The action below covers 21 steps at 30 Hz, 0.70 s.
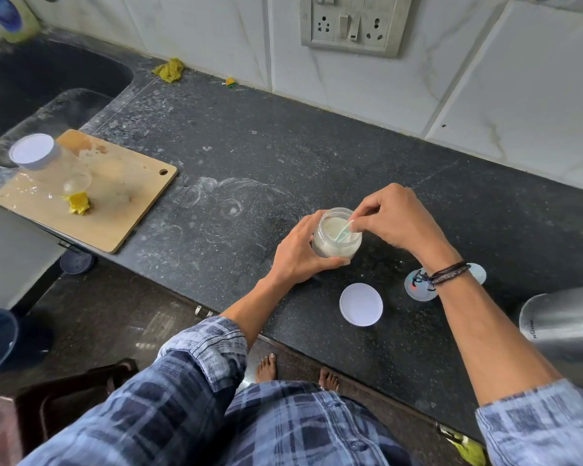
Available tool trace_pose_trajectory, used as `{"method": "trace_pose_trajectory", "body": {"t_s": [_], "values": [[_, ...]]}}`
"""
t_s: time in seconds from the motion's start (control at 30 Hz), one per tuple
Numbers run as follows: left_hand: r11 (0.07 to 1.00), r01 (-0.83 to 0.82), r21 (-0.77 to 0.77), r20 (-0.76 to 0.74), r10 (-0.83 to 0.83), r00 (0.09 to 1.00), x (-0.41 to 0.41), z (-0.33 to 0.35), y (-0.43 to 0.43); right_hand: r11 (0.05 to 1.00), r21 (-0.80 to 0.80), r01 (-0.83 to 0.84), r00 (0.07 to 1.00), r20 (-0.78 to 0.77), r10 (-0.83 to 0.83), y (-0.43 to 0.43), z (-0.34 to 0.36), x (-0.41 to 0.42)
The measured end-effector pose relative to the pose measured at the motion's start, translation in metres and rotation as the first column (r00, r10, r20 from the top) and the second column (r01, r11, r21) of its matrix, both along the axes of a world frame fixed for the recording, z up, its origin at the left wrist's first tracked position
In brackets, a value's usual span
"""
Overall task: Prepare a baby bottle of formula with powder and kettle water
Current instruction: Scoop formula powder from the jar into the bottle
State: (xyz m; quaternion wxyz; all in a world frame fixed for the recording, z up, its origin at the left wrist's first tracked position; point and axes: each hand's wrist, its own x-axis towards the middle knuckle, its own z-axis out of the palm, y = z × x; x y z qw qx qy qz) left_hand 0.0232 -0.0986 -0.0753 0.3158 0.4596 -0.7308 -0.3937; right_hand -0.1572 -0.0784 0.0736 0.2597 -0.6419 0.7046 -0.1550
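Note:
A small clear jar of white formula powder (pixel 334 247) stands open on the black counter (pixel 249 163). My left hand (pixel 298 255) grips its side. My right hand (pixel 392 218) pinches the handle of a pale green scoop (pixel 344 232) whose bowl dips into the powder. The jar's white lid (pixel 360 304) lies flat on the counter near the front edge. A steel kettle (pixel 566 327) stands at the far right, partly cut off. A clear baby bottle with a white cap (pixel 53 164) lies on its side on a wooden cutting board (pixel 115 210) at the left.
A round clear disc (pixel 418 289) lies under my right wrist. A yellow lump (pixel 78 202) sits on the board by the bottle. The sink (pixel 48 82) is at the back left, with a yellow cloth (pixel 169 70) by the wall. A socket panel (pixel 352 23) is on the tiles.

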Motion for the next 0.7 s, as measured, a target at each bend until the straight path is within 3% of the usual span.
{"method": "trace_pose_trajectory", "body": {"t_s": [0.33,0.7], "values": [[1.0,-0.006,0.007,0.006,0.006,1.0,0.0,0.0,0.001,0.994,-0.101,0.038,0.998,-0.05,-0.043,0.01,-0.005,0.012],[1.0,-0.007,0.013,0.009,0.007,1.0,-0.001,-0.001,0.0,0.992,-0.06,0.112,0.987,0.125,-0.104,0.009,0.0,0.011]]}}
